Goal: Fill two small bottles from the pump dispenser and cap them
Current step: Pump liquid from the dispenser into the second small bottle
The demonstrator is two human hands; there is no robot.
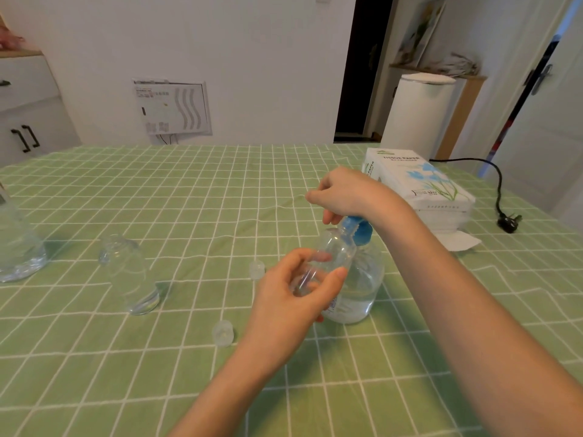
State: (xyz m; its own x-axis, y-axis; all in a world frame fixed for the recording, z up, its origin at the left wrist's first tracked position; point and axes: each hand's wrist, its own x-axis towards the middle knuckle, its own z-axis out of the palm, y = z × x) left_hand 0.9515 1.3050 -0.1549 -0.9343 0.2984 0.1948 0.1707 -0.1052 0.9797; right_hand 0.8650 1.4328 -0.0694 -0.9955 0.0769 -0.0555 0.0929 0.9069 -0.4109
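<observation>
While the right hand (344, 193) is curling round the pump dispenser (362, 285) top, the left hand (284, 298) is clamping the small bottle (334, 250), mouth tilted up under its spout.

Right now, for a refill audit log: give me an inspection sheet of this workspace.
Surface: green checked tablecloth.
Job's things: small bottle tilted at spout of pump dispenser; second bottle upright, uncapped; two caps loose.
Clutter: tissue pack; clear vessel at left edge.
Hands: left hand grips the small bottle; right hand on the blue pump head, fingers curled.
Cables: black cable, plug on cloth.
Surroundings: cabinet, white bin, door.
</observation>
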